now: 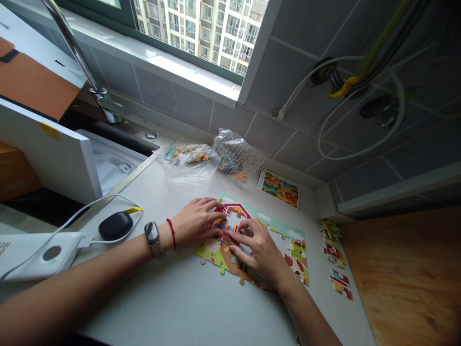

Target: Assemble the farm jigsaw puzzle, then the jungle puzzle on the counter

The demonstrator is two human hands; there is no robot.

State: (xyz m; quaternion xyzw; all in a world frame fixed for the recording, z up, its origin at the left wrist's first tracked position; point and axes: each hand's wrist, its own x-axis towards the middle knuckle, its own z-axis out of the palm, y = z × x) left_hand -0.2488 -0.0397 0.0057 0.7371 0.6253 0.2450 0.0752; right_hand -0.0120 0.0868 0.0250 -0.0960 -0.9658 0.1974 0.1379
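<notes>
A colourful jigsaw puzzle [298,240], partly assembled, lies flat on the white countertop, with a red barn shape, green ground and blue sky on it. Bare countertop shows through gaps in its middle. My left hand [194,221] rests on its left side, fingers stretched out and apart over the pieces. From the right, my right hand [257,245] bends its thumb and fingers around a small puzzle piece [227,235] with purple and orange on it. That piece is partly hidden by my fingertips, and my right hand covers part of the lower puzzle.
Loose puzzle pieces [334,254] lie along the right counter edge. Behind the puzzle are a picture card [279,188] and two clear plastic bags [190,161] [236,154] with pieces. At left are a black oval case [115,225], a white power bank [43,254] with cable, and a sink faucet [110,108].
</notes>
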